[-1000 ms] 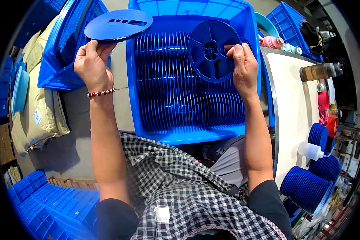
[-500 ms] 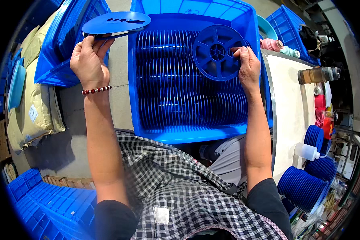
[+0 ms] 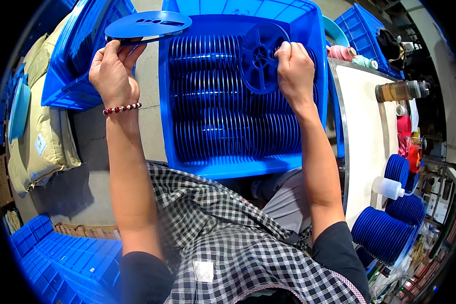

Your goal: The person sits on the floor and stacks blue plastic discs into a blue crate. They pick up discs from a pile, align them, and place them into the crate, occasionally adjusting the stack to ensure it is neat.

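Note:
My left hand [image 3: 115, 71] pinches the near edge of a flat blue plastic reel [image 3: 131, 29], held up nearly level to the left of the crate. With closed fingers, my right hand [image 3: 296, 73] grips a second blue spoked reel [image 3: 258, 76] at its right side. That one tilts over the far right part of a big blue crate [image 3: 207, 171]. Rows of thin blue discs [image 3: 213, 126] stand on edge inside the crate, packed close together. The right hand hides part of the rim it grips.
A white table [image 3: 362, 131] on the right bears a bottle of brown liquid [image 3: 395, 92], a white squeeze bottle [image 3: 388, 188] and stacked blue reels [image 3: 382, 235]. Blue crates [image 3: 71, 258] are at the lower left. Beige sacks [image 3: 48, 137] lie left; thread cones [image 3: 342, 52] sit beyond the table.
My right hand has moved left with its reel and turned, so its back now shows and the reel stands more edge-on. My left hand and its reel are nearly still.

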Tool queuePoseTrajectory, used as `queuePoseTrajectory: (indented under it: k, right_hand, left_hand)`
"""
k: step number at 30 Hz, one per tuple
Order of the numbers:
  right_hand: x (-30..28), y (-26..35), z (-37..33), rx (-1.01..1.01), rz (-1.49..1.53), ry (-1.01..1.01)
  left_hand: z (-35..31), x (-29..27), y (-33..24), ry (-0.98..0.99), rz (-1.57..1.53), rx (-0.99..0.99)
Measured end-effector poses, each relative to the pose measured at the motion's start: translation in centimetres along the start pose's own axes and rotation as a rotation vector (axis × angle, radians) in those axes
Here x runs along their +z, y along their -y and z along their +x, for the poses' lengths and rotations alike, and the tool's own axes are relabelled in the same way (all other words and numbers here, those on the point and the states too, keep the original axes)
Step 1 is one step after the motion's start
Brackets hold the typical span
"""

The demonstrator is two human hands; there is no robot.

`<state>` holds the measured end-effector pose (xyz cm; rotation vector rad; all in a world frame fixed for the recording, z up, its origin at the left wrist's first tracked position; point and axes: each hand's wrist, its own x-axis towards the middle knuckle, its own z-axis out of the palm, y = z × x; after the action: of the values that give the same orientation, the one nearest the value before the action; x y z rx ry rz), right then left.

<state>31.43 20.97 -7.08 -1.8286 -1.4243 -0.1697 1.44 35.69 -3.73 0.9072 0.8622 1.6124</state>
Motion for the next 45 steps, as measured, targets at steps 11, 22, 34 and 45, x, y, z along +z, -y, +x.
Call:
queuePoseTrajectory:
  k: [11,22,34,45]
  right_hand:
    - [2.0,2.8,1.5,0.047,-0.1,0.053]
    - [1.9,3.4,0.7,0.137,-0.158,0.165]
    - [-1.6,0.8,1.9,0.234,0.227,0.029]
    - [-1.9,0.2,1.2,0.447,0.698,0.191]
  left_hand:
    - [-0.7,0.0,-0.4,0.001,0.04,-0.031]
    - [-1.0,0.1,-0.5,0.029,0.042,-0.041]
    - [-1.0,0.5,-0.2,0.031,0.02,-0.072]
    - [-2.5,1.6,0.9,0.235,-0.056,-0.084]
